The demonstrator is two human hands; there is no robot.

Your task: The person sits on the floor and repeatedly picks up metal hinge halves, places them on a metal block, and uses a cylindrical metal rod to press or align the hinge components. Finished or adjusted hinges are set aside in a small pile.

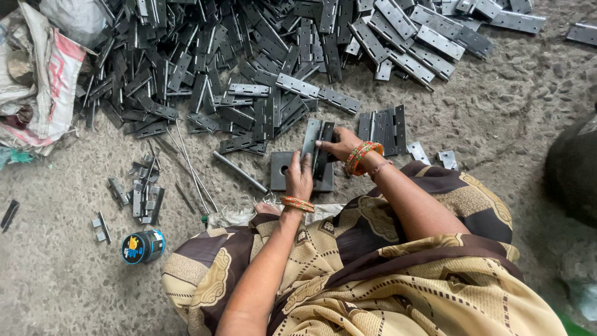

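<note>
A grey metal hinge (316,144) is being held upright over a square steel block (281,171) on the floor, the left hand (299,177) and right hand (339,144) each pinching a leaf in a closed grip; being stiff, heavy-looking and probably sharp-edged, it is best gripped by the flat leaves. A standing stack of hinges (384,129) is crowding the right, a steel rod (239,172) the left, the big hinge heap (249,56) lying beyond

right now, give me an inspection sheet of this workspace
surface: rough grey concrete floor, gritty.
job's things: hinge leaves held upright over a square steel block with a hole.
clutter: big hinge pile; thin rods; small round tin; small parts.
grippers: left hand and right hand both grip the leaves.
cables: nothing seen.
surroundings: sacks at left; dark object at right.
</note>
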